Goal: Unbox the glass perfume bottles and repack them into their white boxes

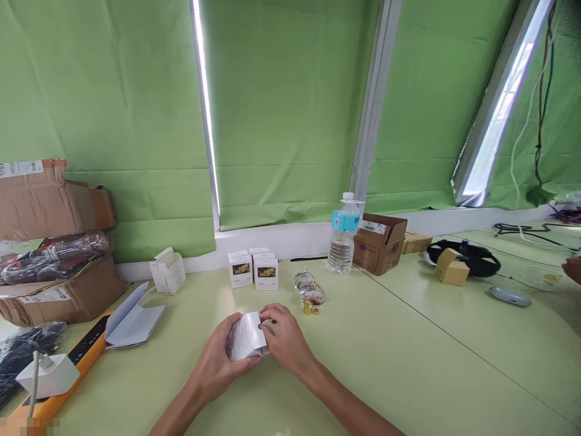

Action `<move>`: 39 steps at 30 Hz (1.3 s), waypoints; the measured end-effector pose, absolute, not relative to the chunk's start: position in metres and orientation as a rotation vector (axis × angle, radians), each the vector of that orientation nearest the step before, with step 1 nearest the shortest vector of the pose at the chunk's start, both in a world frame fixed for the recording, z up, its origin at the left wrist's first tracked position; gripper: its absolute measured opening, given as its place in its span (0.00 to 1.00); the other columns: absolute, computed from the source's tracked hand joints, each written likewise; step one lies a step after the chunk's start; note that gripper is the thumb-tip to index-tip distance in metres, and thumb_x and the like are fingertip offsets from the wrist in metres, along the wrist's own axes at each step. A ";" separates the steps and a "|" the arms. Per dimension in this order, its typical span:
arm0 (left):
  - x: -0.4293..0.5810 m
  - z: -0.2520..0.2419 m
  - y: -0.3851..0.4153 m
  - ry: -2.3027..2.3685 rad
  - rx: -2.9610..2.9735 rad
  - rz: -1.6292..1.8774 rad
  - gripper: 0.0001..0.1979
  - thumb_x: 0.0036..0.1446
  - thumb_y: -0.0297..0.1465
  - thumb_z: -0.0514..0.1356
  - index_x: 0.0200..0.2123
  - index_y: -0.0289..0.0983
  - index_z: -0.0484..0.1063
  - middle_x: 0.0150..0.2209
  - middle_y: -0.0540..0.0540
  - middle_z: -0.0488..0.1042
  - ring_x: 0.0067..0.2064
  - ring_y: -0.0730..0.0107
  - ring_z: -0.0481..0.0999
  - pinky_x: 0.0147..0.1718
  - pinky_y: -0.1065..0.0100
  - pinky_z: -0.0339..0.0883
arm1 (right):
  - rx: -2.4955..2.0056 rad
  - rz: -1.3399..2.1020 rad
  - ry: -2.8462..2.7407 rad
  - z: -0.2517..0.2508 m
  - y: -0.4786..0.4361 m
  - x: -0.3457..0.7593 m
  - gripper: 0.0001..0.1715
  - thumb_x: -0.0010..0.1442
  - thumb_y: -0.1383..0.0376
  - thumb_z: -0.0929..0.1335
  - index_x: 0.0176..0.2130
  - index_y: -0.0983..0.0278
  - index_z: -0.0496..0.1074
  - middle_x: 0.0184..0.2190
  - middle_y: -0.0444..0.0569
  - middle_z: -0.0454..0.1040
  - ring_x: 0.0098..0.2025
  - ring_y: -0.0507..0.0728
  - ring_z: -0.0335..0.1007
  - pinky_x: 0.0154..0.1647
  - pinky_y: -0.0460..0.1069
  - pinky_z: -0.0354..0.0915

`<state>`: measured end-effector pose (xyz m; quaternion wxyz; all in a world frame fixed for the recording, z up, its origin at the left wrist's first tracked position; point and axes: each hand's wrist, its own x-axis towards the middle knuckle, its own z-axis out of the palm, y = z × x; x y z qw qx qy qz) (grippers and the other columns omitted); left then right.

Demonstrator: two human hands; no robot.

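Note:
A small white printed cardboard box [246,339] is held above the table in front of me. My left hand [218,358] is wrapped around its left side, with the thumb along the lower edge. At the box's right end, my right hand [287,340] pinches near the flap edge; what lies under its fingertips is partly hidden. Beyond my hands stand several white boxes [266,274] with a dark and gold picture on the front. Shiny clear pouch-like items [313,293] lie to their right, beside a small gold cylinder [307,307].
An open white carton [167,272] and a folded booklet [136,318] are on the left, near an orange power strip [75,363] and stacked brown boxes [59,297]. A water bottle [344,236], brown carton [381,243], black headset strap [481,259] and mouse [510,296] are on the right.

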<state>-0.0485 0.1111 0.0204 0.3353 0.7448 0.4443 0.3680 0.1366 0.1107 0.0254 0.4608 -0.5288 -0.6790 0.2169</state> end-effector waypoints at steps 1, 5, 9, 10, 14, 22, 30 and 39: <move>-0.048 0.022 0.110 1.157 1.957 0.955 0.33 0.46 0.39 0.67 0.55 0.37 0.63 0.49 0.42 0.74 0.47 0.55 0.75 0.46 0.60 0.71 | -1.289 0.482 -1.667 0.030 0.108 0.135 0.07 0.53 0.69 0.67 0.33 0.62 0.76 0.43 0.51 0.73 0.49 0.59 0.66 0.52 0.52 0.61; -0.046 0.027 0.108 1.140 1.991 0.962 0.32 0.43 0.37 0.68 0.53 0.38 0.66 0.49 0.43 0.75 0.48 0.54 0.75 0.47 0.62 0.70 | -1.207 0.394 -1.756 0.041 0.099 0.131 0.09 0.51 0.72 0.67 0.31 0.62 0.75 0.44 0.51 0.73 0.49 0.59 0.65 0.50 0.51 0.61; -0.046 0.030 0.107 1.105 1.975 0.960 0.29 0.46 0.36 0.67 0.52 0.39 0.66 0.45 0.44 0.76 0.45 0.56 0.75 0.44 0.62 0.71 | -1.140 0.522 -1.840 0.045 0.094 0.129 0.09 0.52 0.74 0.64 0.29 0.63 0.73 0.32 0.47 0.73 0.36 0.55 0.66 0.37 0.47 0.61; -0.046 0.031 0.107 1.107 1.964 0.955 0.29 0.46 0.36 0.67 0.52 0.38 0.65 0.45 0.44 0.76 0.45 0.57 0.75 0.43 0.62 0.71 | -1.145 0.541 -1.810 0.047 0.094 0.129 0.09 0.53 0.72 0.64 0.28 0.63 0.73 0.32 0.47 0.73 0.36 0.55 0.66 0.37 0.47 0.60; -0.049 0.034 0.106 1.140 1.932 0.919 0.31 0.47 0.39 0.66 0.54 0.38 0.63 0.46 0.44 0.75 0.44 0.57 0.75 0.42 0.60 0.71 | -1.144 0.805 -1.718 0.053 0.096 0.135 0.12 0.57 0.65 0.64 0.23 0.64 0.67 0.27 0.45 0.67 0.30 0.52 0.61 0.32 0.46 0.58; -0.050 0.027 0.109 1.137 1.913 0.987 0.34 0.43 0.40 0.68 0.53 0.39 0.65 0.47 0.44 0.75 0.45 0.56 0.75 0.43 0.62 0.70 | -1.140 1.252 -1.681 0.046 0.105 0.141 0.13 0.53 0.63 0.65 0.20 0.64 0.63 0.18 0.40 0.58 0.22 0.49 0.51 0.23 0.45 0.49; -0.053 0.028 0.109 1.047 1.939 0.975 0.30 0.46 0.38 0.67 0.53 0.41 0.65 0.48 0.46 0.74 0.46 0.59 0.74 0.44 0.63 0.70 | -1.097 1.055 -1.823 0.047 0.104 0.143 0.06 0.50 0.69 0.65 0.29 0.64 0.72 0.24 0.42 0.66 0.25 0.50 0.58 0.26 0.44 0.54; -0.055 0.033 0.107 1.073 2.059 0.889 0.31 0.43 0.36 0.68 0.53 0.41 0.67 0.48 0.45 0.75 0.46 0.57 0.74 0.44 0.64 0.69 | -1.166 0.633 -2.047 0.038 0.101 0.139 0.03 0.47 0.71 0.67 0.26 0.64 0.71 0.31 0.46 0.70 0.29 0.51 0.62 0.28 0.44 0.55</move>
